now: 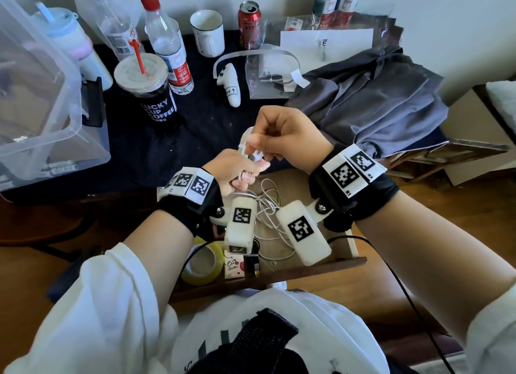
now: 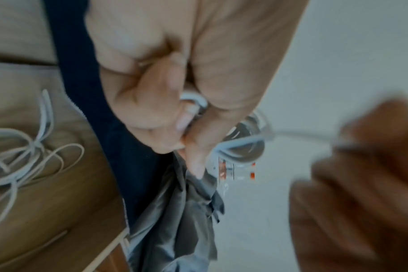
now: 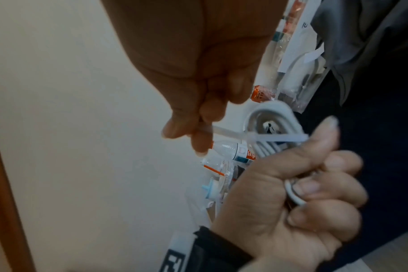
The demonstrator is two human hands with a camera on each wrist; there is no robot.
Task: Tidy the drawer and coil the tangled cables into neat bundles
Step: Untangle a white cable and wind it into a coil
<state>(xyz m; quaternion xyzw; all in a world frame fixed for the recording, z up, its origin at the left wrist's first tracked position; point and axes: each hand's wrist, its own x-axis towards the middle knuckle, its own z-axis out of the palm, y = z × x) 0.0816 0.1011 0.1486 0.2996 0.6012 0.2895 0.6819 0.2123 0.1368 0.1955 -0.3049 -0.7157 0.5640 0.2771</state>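
- Left hand [image 1: 237, 168] grips a folded bundle of white cable [image 3: 267, 127], fingers [image 3: 333, 195] curled round the lower loops, thumb up against the strands. Bundle is held in the air above the front edge of the bench [image 1: 195, 127], over the open drawer [image 1: 321, 264].
- Right hand [image 1: 282, 133] pinches the free tail of a translucent cable tie [image 3: 289, 138] between thumb and fingertips; other fingers curled in. The tie runs across the bundle near its top loop.
- Judgement: one cable is coiled and in the act of being cinched; the tie looks threaded but how tight it sits I cannot tell.
- Left to do: a loose tangle of thin white cables [image 1: 268, 206] lies in the drawer, uncoiled. Also in the drawer: a roll of yellowish tape [image 1: 202, 262], a small printed box [image 1: 234, 264], a small dark item beside it.
- Room: hands work close together, nearly touching, in the gap between bench edge and body. Wrist-worn camera housings hang down over the drawer, close above the tangle.
- Bench behind is crowded: coffee cup with red straw [image 1: 145, 91], water bottles, a red can [image 1: 250, 21], a white mug [image 1: 208, 32], a clear storage bin [image 1: 42, 100] at left, grey cloth [image 1: 371, 100] at right. Little bare surface for setting the bundle down; the drawer's right portion looks the freest spot.
- A black cord trails off the right wrist past the drawer's right corner; possible snag.
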